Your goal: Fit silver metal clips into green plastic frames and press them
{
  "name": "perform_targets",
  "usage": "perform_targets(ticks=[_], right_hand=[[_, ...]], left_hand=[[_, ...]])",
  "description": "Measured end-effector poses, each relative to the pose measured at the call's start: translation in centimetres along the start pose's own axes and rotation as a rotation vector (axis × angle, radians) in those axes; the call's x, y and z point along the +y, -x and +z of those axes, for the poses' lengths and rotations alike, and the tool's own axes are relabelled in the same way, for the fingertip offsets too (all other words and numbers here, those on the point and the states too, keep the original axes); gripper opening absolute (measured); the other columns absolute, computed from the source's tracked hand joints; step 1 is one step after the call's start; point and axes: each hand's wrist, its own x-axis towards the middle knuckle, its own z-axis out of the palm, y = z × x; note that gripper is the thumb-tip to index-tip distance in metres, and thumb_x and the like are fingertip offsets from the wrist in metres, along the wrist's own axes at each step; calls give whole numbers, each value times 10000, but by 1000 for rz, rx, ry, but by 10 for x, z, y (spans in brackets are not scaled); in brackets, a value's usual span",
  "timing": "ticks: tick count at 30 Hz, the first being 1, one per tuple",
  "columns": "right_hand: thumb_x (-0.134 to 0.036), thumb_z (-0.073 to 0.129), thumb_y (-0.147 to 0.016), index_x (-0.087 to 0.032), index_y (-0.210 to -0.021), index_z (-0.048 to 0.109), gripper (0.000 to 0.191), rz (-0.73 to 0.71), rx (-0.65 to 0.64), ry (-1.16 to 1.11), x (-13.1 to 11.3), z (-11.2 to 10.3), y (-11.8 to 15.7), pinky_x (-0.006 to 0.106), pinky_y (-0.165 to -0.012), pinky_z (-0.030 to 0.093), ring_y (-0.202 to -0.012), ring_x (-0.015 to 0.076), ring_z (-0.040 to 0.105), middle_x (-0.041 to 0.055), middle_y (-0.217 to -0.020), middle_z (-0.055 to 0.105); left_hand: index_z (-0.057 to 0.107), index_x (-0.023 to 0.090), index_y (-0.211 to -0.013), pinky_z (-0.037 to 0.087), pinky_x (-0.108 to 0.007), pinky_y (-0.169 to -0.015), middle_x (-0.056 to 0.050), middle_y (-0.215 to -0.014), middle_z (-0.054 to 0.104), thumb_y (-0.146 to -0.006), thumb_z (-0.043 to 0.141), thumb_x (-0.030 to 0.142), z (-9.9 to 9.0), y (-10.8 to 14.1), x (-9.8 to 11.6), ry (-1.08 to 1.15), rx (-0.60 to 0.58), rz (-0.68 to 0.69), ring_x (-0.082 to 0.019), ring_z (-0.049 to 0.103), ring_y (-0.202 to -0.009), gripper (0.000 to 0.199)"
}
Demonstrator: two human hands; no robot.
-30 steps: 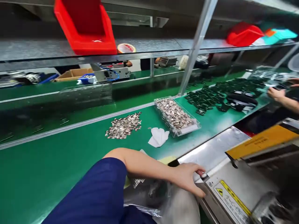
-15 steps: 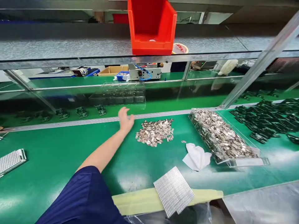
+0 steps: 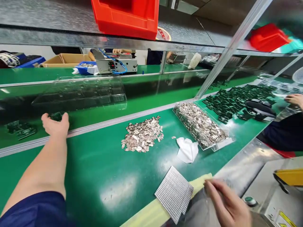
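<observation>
My left hand [image 3: 55, 124] reaches over the belt with thumb and fingers spread apart. A green circuit board [image 3: 56, 116] sits between them; no firm grip shows. Other circuit boards [image 3: 22, 130] lie on the belt to its left. At the lower right is my right hand [image 3: 228, 203], its thumb and fingers pressed together beside the yellow strip at the bench edge. What they pinch, if anything, I cannot make out. Close to that hand lies a stack of ribbed silver strips [image 3: 174, 192]. A heap of small metal pieces [image 3: 143, 134] lies on the green bench [image 3: 94, 176].
A clear tray [image 3: 219, 145] full of metal pieces stands right of a white cloth [image 3: 187, 150]. Many circuit boards [image 3: 236, 97] lie behind it. Another person's hand [image 3: 294, 99] is at far right. A red bin [image 3: 127, 23] sits on the overhead shelf; a clear plastic tray [image 3: 82, 93] lies beyond the belt.
My left hand has moved left, to a circuit board on the belt. My right hand has come into view. The view has turned right, showing another person's arm.
</observation>
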Motion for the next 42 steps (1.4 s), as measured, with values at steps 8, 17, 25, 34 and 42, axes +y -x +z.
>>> perform_targets(ticks=[8, 17, 25, 34, 42], right_hand=[[-139, 417, -925, -162, -1037, 680, 286, -264, -99, 423, 27, 99, -143, 346, -678, 555, -805, 260, 660, 120, -960, 699], [48, 489, -824, -179, -924, 690, 319, -612, -334, 527, 15, 115, -119, 383, -741, 541, -847, 290, 631, 130, -932, 690], [-21, 398, -907, -135, -1165, 641, 372, -814, -379, 359, 52, 51, -57, 394, -940, 540, -1078, 246, 608, 126, -1173, 653], [-63, 478, -933, -111, -1117, 665, 267, -708, -301, 426, 74, 34, -59, 461, -926, 507, -1133, 299, 572, 142, -1176, 654], [-56, 390, -986, -162, -1159, 624, 309, -624, -268, 271, 63, 17, -15, 466, -878, 489, -1114, 283, 574, 105, -1182, 657]], left_hand=[[396, 290, -1344, 431, -467, -1066, -43, -1359, 554, -740, 687, 486, -65, 138, -34, 81, -272, 334, -281, 560, -1215, 699], [255, 234, -1439, 412, -531, -1074, -159, -1407, 489, -767, 662, 517, -139, 234, -41, 30, -688, 551, -333, 459, -1329, 835], [98, 239, -1504, 381, -529, -1097, -176, -1497, 400, -686, 736, 509, -143, 228, -42, -38, -835, 615, -347, 390, -1387, 1072], [452, 256, -1336, 502, -508, -973, -109, -1238, 625, -611, 740, 544, -136, 225, -40, -91, -759, 534, -352, 620, -1125, 831], [518, 217, -1011, 597, -409, -811, -49, -964, 658, -481, 851, 430, -144, 320, 22, 481, -1057, 62, -268, 675, -925, 661]])
